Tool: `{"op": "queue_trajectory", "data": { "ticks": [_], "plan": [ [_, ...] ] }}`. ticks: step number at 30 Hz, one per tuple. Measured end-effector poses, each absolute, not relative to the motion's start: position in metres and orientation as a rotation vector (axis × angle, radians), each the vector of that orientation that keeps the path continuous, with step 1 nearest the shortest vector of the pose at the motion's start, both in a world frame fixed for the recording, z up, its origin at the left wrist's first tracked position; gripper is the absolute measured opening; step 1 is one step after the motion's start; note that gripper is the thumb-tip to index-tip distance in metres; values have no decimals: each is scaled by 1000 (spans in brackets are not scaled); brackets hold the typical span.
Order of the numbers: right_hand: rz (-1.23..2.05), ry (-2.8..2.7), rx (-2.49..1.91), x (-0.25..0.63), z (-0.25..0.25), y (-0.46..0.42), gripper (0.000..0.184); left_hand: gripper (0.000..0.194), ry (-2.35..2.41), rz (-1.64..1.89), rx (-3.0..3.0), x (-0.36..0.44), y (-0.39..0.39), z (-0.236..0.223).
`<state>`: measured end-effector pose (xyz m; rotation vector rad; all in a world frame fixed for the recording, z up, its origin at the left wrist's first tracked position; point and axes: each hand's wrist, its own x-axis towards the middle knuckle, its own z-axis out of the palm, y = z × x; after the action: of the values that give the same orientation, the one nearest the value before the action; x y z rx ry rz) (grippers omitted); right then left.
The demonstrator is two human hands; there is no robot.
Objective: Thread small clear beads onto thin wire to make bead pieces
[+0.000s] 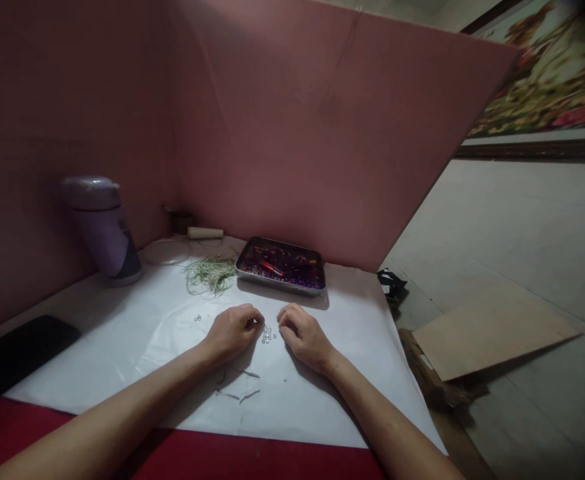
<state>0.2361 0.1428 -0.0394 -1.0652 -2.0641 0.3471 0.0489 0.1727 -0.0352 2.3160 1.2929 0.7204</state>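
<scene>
A small cluster of clear beads lies on the white sheet between my two hands. Just left of the beads, my left hand rests with its fingers curled and thumb and fingertips pinched together. On the other side, my right hand is curled the same way, its fingertips turned towards the beads. Whatever either pinch holds is too small to make out. A couple of similar clear beads lie apart, left of my left hand. Thin grey strips are scattered on the sheet below the hands.
Behind the hands stands a metal tray of dark purple beads with a red tool in it. Left of it are tangled green threads, a pale roller and a purple tumbler. Pink panels enclose the back and left.
</scene>
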Motion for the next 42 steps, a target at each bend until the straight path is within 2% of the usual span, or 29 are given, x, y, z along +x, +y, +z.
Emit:
{"op": "queue_trajectory", "data": {
  "ticks": [21, 42],
  "plan": [
    [300, -2111, -1099, 232, -44, 143, 14, 21, 1285, 745, 2329, 48, 174, -41],
    [389, -2062, -1032, 238, -42, 145, 18, 20, 1281, 744, 2355, 48, 174, -42]
  ]
}}
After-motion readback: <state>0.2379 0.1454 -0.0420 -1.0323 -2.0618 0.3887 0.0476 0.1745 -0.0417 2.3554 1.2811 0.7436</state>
